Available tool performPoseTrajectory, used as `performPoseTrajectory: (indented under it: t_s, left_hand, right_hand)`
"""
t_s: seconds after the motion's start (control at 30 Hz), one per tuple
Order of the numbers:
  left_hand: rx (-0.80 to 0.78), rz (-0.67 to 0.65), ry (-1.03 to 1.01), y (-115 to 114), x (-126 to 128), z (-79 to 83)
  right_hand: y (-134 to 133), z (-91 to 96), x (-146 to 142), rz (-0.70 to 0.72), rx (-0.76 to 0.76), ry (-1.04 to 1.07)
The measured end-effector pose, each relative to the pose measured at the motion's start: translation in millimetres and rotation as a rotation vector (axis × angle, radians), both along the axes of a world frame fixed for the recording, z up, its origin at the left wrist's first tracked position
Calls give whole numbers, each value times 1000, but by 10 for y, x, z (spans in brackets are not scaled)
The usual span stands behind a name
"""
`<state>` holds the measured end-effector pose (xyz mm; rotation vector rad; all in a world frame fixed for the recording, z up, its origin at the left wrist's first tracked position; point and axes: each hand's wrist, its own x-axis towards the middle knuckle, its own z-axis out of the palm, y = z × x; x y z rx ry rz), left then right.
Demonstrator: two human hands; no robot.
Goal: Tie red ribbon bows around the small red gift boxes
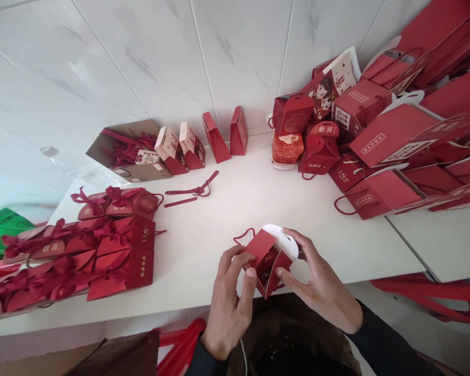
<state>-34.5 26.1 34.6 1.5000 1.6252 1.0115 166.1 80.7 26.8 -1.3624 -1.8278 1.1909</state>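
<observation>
My left hand (pixel 229 300) and my right hand (pixel 317 279) together hold a small red paper gift box (pixel 268 258) at the near edge of the white table (pixel 235 219). The box's flaps stand open, with a white inner flap on top and a red cord handle at its left. Left fingers pinch the box's left flap; right thumb and fingers grip its right side.
Rows of finished red boxes with ribbons (pixel 82 248) lie at the left. A cardboard carton of ribbons (pixel 127 151) and a few upright red boxes (pixel 215 138) stand at the back. A pile of red boxes and bags (pixel 376 130) fills the right. Loose red ribbon (pixel 194 190) lies mid-table.
</observation>
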Motion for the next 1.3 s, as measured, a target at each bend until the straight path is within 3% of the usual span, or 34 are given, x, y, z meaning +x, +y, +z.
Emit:
performPoseTrajectory:
  t_s: [0.23,0.37,0.53,0.7,1.0,1.3]
  left_hand:
    - [-112,83,-287,-124,-83,-81]
    - [-58,46,-244,-134,-25,-116]
    - [47,133,-86,5,79,-175]
    - [65,135,-56,130,102,-225]
    - [9,291,-125,97,237,-419]
    - [-37,480,-188,99,432,-378]
  right_hand:
    - [57,-10,19,-49,-129,-23]
    - [28,-36,-34,-71,-136,-10]
    - [-9,-68,-64,-107,-70,-44]
    - [-35,-70,-48,-50,10,-63]
    - [-52,-131,-23,144,216,-124]
    - [-60,-202,-91,145,356,-231]
